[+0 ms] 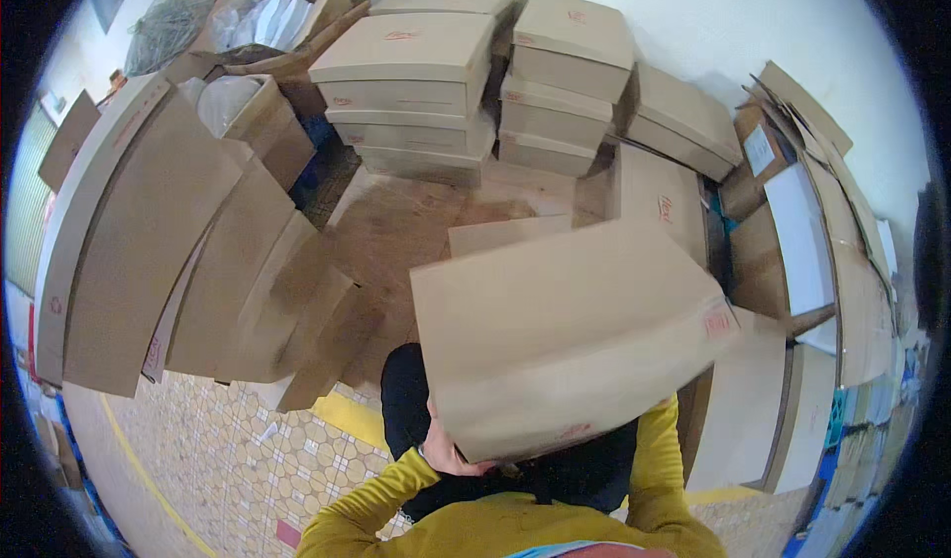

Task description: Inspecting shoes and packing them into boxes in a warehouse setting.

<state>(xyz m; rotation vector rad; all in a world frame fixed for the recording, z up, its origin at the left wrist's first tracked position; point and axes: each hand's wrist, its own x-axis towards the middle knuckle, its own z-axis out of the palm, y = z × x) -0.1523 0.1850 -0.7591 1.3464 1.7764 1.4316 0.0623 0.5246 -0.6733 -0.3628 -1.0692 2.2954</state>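
A large brown cardboard box with small red print is tilted in front of my body, above my dark-trousered legs. At its lower left corner my left hand grips the edge, fingers curled under the bottom. My right arm, in a yellow sleeve, reaches up to the box's right side. The right hand itself is hidden behind the cardboard, so its fingers do not show.
Closed boxes stand stacked against the back wall. Leaning cardboard boxes crowd the left. More boxes and flattened cardboard line the right. An open carton holds white bags. Patterned tiles with a yellow stripe cover the floor.
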